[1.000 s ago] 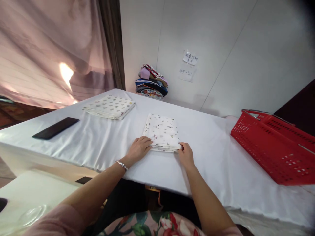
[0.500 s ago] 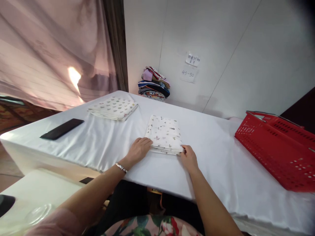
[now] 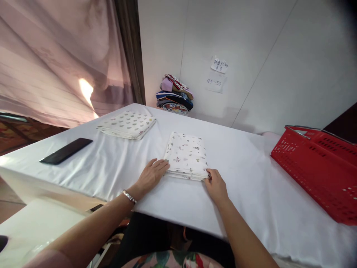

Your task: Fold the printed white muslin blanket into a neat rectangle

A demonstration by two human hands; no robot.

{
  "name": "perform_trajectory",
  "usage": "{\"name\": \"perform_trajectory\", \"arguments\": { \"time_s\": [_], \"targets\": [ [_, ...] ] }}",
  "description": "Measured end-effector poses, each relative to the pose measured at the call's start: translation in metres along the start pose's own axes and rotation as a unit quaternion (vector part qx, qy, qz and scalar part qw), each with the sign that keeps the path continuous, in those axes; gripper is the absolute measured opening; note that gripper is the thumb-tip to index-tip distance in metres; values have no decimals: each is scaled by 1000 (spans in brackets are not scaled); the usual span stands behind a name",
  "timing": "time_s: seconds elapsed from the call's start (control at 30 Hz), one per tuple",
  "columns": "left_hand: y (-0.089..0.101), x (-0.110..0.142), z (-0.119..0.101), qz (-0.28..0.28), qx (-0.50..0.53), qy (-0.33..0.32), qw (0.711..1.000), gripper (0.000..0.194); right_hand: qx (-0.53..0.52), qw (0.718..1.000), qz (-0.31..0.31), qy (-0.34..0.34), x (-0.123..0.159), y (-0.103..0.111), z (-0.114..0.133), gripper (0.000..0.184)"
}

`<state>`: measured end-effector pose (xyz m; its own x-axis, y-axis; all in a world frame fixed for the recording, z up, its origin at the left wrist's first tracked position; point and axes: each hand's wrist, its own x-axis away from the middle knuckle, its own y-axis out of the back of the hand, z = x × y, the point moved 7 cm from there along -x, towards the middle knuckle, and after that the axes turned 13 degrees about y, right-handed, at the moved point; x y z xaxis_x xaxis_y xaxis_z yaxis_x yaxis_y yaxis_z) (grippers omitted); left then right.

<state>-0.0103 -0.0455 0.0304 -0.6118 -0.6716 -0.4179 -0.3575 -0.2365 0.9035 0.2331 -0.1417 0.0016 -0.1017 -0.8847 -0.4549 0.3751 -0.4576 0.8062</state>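
In front of me a folded white cloth (image 3: 187, 153) with a small scattered print lies flat in several layers on the white table cover (image 3: 240, 175). My left hand (image 3: 153, 174) rests at its near left corner, fingers stretched out and touching the edge. At the near right corner, my right hand (image 3: 217, 185) pinches the layers between thumb and fingers. Farther left lies a second folded cloth (image 3: 128, 124), white with grey and green motifs, touched by neither hand.
A flat black object, perhaps a phone or tablet (image 3: 67, 150), lies at the table's left. The red plastic basket (image 3: 315, 163) stands on the right. Behind the table, a stack of folded fabrics (image 3: 175, 95) leans near the wall. A pink curtain (image 3: 64, 48) hangs at left.
My left hand has slid slightly left and back, its fingers now lying at the cloth's side edge. The right hand keeps its pinch on the corner. The view has shifted a little.
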Motion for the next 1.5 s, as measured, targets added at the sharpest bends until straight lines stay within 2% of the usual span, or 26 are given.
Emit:
{"name": "perform_trajectory", "arguments": {
  "time_s": [0.23, 0.37, 0.47, 0.6, 0.73, 0.9, 1.13, 1.37, 1.5],
  "targets": [
    [-16, 9, 9, 31, 10, 39, 999, 45, -4, 1000, 13, 18, 0, 1, 3, 34],
    [-7, 11, 8, 36, 31, 69, 996, 48, -22, 999, 16, 20, -1, 0, 1, 35],
    [6, 6, 0, 18, 49, 83, 995, 38, -28, 999, 12, 21, -1, -1, 0, 34],
    [16, -9, -28, -21, 86, 45, 995, 29, -29, 999, 3, 17, 0, -3, -2, 36],
    [5, -24, -49, 0, 122, 9, 992, 25, -39, 999, -3, 18, 0, -4, -2, 37],
    [-14, -31, -45, 25, 152, -19, 988, 24, -53, 998, -15, 23, 0, 1, 3, 38],
    [-15, -26, -37, 17, 152, -44, 987, 25, -46, 994, -38, 95, -1, 4, 13, 42],
    [-6, -33, -58, 20, 65, -74, 995, 24, -46, 992, -47, 107, -2, 0, 10, 41],
    [-13, -40, -72, 38, 51, -110, 992, 22, -33, 988, -66, 137, -4, 7, 21, 42]
  ]
}}
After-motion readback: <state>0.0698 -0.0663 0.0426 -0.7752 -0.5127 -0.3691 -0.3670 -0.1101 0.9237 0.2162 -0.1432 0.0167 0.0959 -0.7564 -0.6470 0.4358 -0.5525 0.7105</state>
